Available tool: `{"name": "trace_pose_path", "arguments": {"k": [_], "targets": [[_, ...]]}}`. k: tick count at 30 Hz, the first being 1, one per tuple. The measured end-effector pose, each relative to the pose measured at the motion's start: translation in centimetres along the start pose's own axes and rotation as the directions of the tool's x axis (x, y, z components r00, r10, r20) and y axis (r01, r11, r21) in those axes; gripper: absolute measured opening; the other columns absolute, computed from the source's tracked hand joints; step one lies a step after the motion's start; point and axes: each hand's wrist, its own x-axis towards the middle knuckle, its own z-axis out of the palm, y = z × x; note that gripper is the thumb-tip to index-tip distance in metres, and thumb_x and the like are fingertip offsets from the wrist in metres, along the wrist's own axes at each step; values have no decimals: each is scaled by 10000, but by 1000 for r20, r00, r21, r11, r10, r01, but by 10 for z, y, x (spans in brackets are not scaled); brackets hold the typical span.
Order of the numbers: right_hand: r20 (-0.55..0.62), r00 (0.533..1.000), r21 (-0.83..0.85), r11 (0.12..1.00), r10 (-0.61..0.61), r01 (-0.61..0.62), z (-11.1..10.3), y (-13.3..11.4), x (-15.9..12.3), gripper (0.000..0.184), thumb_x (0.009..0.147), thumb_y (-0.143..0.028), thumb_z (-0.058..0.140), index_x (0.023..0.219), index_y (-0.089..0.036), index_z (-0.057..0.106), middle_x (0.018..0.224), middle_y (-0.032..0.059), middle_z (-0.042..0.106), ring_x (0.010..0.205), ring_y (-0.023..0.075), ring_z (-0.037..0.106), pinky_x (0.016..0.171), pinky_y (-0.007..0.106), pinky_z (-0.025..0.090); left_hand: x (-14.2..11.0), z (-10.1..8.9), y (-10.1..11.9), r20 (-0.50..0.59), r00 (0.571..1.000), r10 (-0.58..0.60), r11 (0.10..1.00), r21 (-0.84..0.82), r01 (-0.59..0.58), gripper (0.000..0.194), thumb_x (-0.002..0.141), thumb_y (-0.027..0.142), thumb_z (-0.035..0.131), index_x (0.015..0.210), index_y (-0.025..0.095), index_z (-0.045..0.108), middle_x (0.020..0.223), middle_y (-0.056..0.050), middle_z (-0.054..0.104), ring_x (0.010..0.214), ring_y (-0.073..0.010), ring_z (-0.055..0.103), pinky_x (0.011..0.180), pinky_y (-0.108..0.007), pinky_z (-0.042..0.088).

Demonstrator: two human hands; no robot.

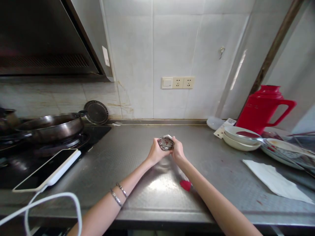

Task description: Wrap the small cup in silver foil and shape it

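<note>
Above the middle of the steel counter, a small round thing is gripped between both hands. It has a dark metallic rim, a grey patterned face and red marks; its exact kind is unclear. My left hand closes on its left side. From the right, my right hand grips its edge. A pale, angular piece shows just behind the top of its rim. Close to my right forearm lies a red-headed utensil, the rest of it partly hidden by the arm.
On the left, a steel pan sits on the black stove, near a phone with a white cable. At right stand a red thermos, stacked bowls and a white paper sheet. A range hood overhangs the stove.
</note>
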Motion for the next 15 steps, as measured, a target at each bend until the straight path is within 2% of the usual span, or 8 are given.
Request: {"name": "trace_pose_path", "arguments": {"k": [5,9,15], "targets": [[70,994,-27,996,-78,80,1,0,-6,315,682,-468,621,736,-163,679,697,0,696,657,163,595,616,258,454,-1,2,0,-85,996,22,1000,-7,-22,715,482,364,856,978,179,376,961,-84,613,887,-241,635,774,-376,505],[121,985,-48,991,-119,125,3,1,-11,311,712,-450,599,772,-163,702,795,29,720,754,186,614,694,273,460,0,0,1,-147,989,8,1000,-25,-12,716,490,358,850,988,179,368,995,-100,602,927,-252,628,804,-391,500],[98,978,-147,970,-182,195,1,3,-11,346,742,-467,547,818,-169,705,814,34,715,772,190,615,692,275,453,2,2,-3,-33,999,-3,992,-130,-1,895,477,288,864,1190,154,340,1181,-172,566,1114,-300,573,978,-470,431]]}}
